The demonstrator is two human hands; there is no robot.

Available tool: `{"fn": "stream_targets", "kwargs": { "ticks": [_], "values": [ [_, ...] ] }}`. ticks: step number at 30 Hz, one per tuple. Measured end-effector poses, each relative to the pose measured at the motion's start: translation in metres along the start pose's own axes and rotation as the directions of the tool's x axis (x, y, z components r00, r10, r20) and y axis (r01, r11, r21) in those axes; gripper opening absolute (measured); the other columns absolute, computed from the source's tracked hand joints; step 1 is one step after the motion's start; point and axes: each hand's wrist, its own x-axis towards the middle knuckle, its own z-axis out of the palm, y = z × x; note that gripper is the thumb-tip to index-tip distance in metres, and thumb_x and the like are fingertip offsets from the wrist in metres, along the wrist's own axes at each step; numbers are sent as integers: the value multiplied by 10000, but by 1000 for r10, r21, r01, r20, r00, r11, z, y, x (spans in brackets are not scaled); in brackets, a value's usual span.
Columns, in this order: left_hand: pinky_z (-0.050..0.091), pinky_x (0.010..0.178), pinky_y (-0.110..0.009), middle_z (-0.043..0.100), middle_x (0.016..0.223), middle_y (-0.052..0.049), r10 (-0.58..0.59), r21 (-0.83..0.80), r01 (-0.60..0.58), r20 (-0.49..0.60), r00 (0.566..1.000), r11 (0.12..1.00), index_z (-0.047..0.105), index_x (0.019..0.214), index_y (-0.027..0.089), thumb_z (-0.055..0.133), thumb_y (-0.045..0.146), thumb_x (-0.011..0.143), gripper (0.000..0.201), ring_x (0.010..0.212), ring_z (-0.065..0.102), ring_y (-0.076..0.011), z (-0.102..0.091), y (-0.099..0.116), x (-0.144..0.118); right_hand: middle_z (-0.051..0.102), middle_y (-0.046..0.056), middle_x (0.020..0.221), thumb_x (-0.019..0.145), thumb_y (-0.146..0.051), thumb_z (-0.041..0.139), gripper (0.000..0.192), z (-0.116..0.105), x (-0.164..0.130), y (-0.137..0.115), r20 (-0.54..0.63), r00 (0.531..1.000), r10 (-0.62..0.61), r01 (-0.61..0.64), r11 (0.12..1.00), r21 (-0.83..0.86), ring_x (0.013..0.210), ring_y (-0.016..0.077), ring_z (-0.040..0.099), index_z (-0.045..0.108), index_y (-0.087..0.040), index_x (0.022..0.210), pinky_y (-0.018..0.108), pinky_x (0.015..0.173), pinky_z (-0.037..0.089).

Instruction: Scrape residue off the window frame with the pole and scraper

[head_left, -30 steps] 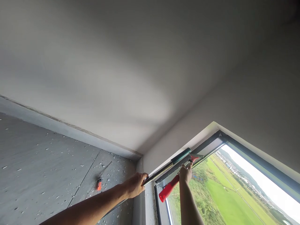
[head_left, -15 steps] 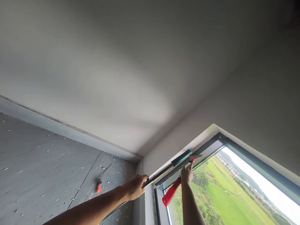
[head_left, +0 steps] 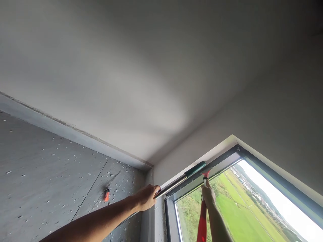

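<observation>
- Left hand (head_left: pixel 147 197) clamped on long silver pole with green sleeve (head_left: pixel 184 176), laid along dark window frame (head_left: pixel 227 155).
- Right hand (head_left: pixel 208 194) closed round red-handled scraper (head_left: pixel 202 222) (blade at top edge of glass).
- Step judged: scraping upper frame corner; next stroke needs steady pressure.

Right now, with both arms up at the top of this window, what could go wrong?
The left hand grips only the near end of the long pole; its green tip might slip off the window frame. The right hand holds the red-handled scraper against the glass, which it could scratch.
</observation>
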Motion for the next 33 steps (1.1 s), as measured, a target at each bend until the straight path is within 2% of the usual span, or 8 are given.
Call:
{"fn": "stream_targets", "kwargs": {
  "ticks": [4,7,12,17,22,27,33],
  "values": [
    [434,631,-241,674,823,-32,-3,7,3,2,1000,1000,575,1041,208,492,182,679,372,693,599,-170,0,-1,1,572,33,586,659,-305,430,657,7,1,1,81,996,-43,47,998,-52,459,216,552,408,-220,1310,308,429,427],
    [425,617,-231,670,803,-28,3,18,-3,-1,1000,1000,576,1030,206,491,181,681,359,684,597,-164,0,-1,0,581,51,625,664,-295,419,646,10,3,1,70,995,-68,75,991,-107,508,229,564,411,-206,1304,332,467,434],
    [409,599,-222,667,799,-27,12,29,-12,-16,1000,1000,578,995,203,487,166,679,330,698,601,-162,2,-3,1,565,58,578,685,-278,389,621,4,2,7,65,995,-80,91,976,-195,521,256,568,428,-176,1297,372,509,442],
    [410,609,-232,666,793,-34,9,34,-8,-17,1000,999,578,986,203,494,161,673,327,718,608,-178,6,-6,4,612,77,682,744,-289,359,605,6,0,6,88,987,-131,150,952,-268,568,253,585,360,-196,1341,385,575,459],
    [412,612,-228,675,837,-44,5,42,-4,-19,1000,999,574,998,198,505,181,685,320,741,615,-181,8,-8,6,627,106,766,779,-266,330,575,5,1,11,126,987,-101,138,931,-337,614,237,599,356,-169,1345,362,585,462],
    [408,580,-212,679,843,-31,8,34,-8,-11,1000,999,571,1009,203,511,188,689,326,712,616,-165,9,-10,7,627,112,789,840,-288,224,571,15,-23,30,154,986,-59,109,932,-345,519,185,559,238,-141,1392,315,517,448],
    [396,584,-210,662,777,-16,2,59,0,-20,1000,998,571,971,207,509,177,684,295,679,598,-153,9,-10,7,620,86,785,854,-289,203,575,47,-58,49,252,967,23,62,944,-325,560,189,562,163,-184,1418,301,514,425]
  ]
}}
